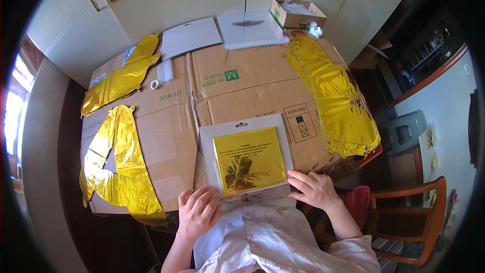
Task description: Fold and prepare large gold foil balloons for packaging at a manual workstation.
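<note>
Straight in front of me, at the near edge of the cardboard-covered table, lies a flat package: a pale backing card with a hanging slot and a folded gold foil balloon under clear film with dark print. My left hand has its fingers curled at the card's lower left corner, and they hide that corner. At the lower right corner, my right hand grips the card's edge with its fingertips, fingers only slightly bent. The foil catches the light and mirrors dark shapes.
Flat gold foil balloons lie at near left, far left and right. Behind are a white board, a translucent sheet and an open carton. A tape roll sits by pale sticks. A wooden chair stands right.
</note>
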`<state>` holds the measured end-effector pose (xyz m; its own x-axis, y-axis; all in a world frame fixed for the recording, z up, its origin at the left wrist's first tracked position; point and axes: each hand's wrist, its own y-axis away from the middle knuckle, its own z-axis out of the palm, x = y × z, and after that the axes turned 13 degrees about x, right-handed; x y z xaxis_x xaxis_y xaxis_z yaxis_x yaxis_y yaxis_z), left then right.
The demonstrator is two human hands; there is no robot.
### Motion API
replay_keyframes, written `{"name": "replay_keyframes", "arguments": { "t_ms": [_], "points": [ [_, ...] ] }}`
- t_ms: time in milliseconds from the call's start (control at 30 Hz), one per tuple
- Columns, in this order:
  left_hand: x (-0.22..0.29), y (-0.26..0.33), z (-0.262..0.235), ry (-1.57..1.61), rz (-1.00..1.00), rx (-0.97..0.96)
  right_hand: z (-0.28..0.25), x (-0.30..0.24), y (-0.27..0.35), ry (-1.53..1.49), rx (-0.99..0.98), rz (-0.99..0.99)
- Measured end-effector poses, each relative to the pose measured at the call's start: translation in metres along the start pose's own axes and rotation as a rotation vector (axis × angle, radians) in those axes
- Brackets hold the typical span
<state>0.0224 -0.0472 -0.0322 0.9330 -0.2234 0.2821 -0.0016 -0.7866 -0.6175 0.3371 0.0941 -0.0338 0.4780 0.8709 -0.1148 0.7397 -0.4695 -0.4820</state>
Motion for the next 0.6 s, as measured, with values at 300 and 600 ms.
{"name": "replay_keyframes", "arguments": {
  "t_ms": [300, 600],
  "points": [
    [-0.005, 0.002, 0.007, 0.043, 0.054, 0.045, 0.029, -0.005, 0.004, -0.107, 0.32, 0.093],
    [0.001, -0.004, 0.015, 0.035, -0.061, 0.102, 0.04, -0.015, -0.001, -0.189, 0.433, 0.281]
  ]
}}
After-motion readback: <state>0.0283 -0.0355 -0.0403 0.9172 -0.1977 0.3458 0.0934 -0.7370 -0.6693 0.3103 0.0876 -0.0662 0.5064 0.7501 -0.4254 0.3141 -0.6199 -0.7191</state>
